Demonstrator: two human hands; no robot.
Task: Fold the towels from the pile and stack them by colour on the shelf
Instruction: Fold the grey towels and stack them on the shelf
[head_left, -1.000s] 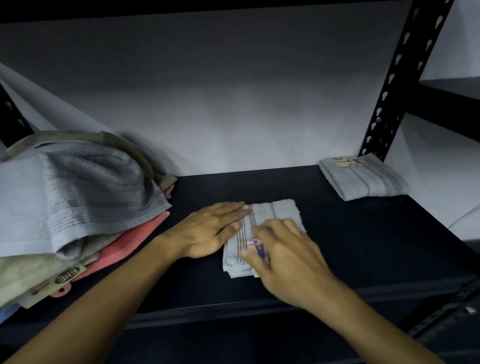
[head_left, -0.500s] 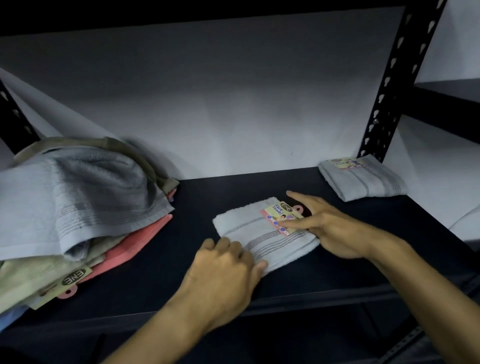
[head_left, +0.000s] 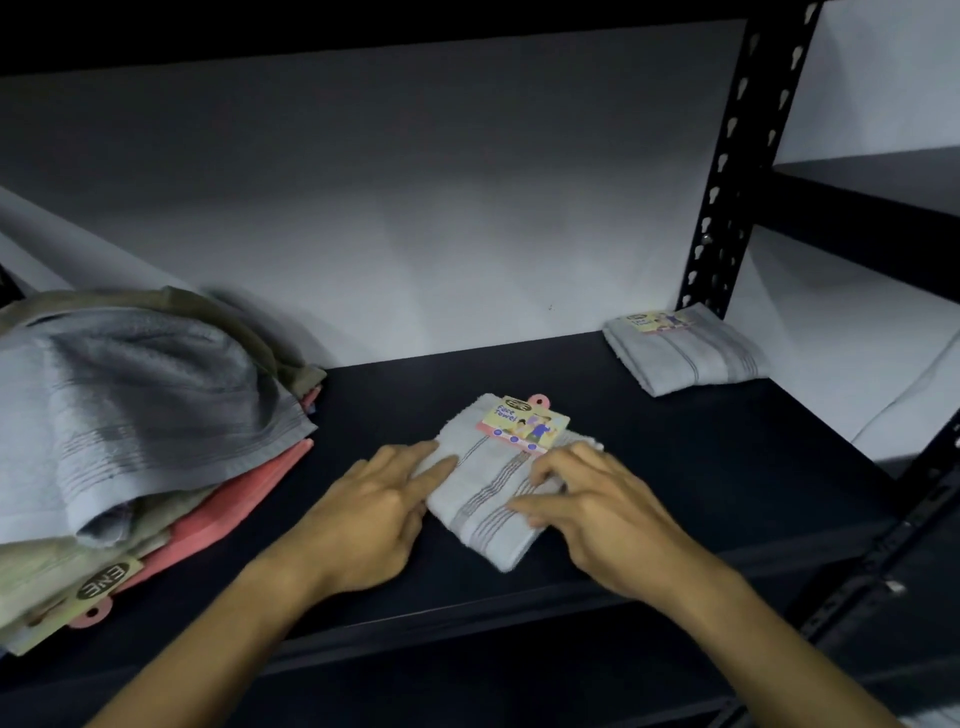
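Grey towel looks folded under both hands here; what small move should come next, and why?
Probably lift the folded grey towel and carry it right, onto the other folded grey towel by the upright. Both hands, left hand and right hand, already rest on it, and the colours match.

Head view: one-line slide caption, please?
Both hands, left hand and right hand, press a folded grey towel on the shelf.
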